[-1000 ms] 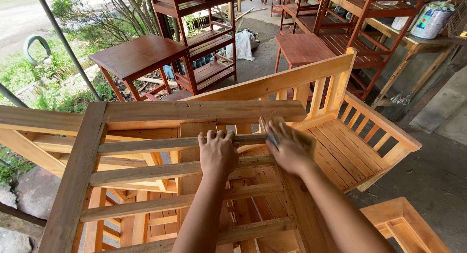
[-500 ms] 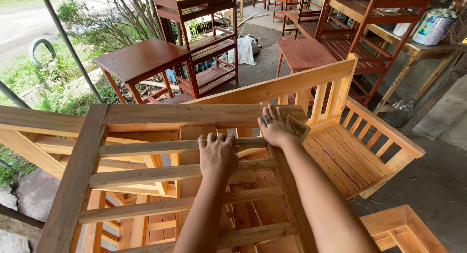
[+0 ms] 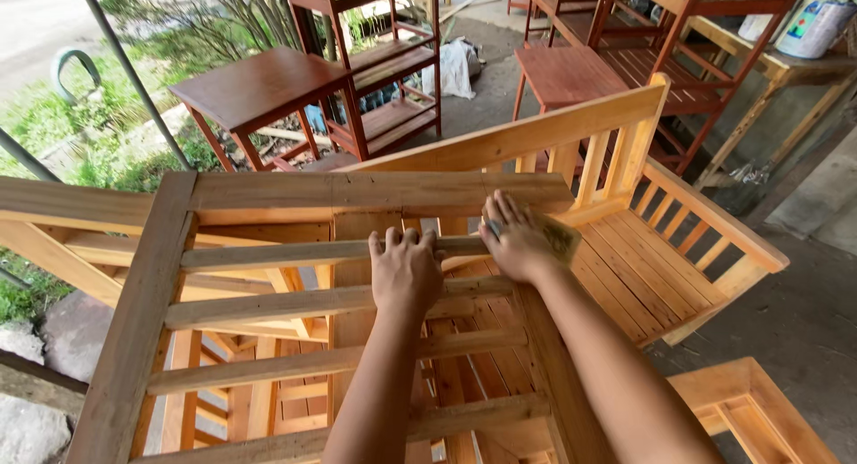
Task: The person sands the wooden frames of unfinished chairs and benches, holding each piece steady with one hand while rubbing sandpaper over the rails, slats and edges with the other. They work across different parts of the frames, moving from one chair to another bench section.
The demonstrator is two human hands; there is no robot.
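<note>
An unfinished pale wooden frame (image 3: 357,192) with several horizontal slats lies in front of me. My left hand (image 3: 406,269) curls over the top slat (image 3: 286,252), fingers wrapped around it. My right hand (image 3: 516,241) presses a brownish sheet of sandpaper (image 3: 562,238) flat against the frame's right side, just under the top rail's right end. Both forearms reach in from the bottom of the head view.
A bare wooden bench (image 3: 652,250) with a slatted seat stands to the right behind the frame. Red-brown stained tables (image 3: 259,85), shelves (image 3: 384,62) and chairs (image 3: 571,71) stand farther back. A white bucket (image 3: 812,22) sits at the top right. Grass lies at the left.
My right hand has slid with the sandpaper up along the frame's right side toward the top rail. My left hand has kept its grip on the slat.
</note>
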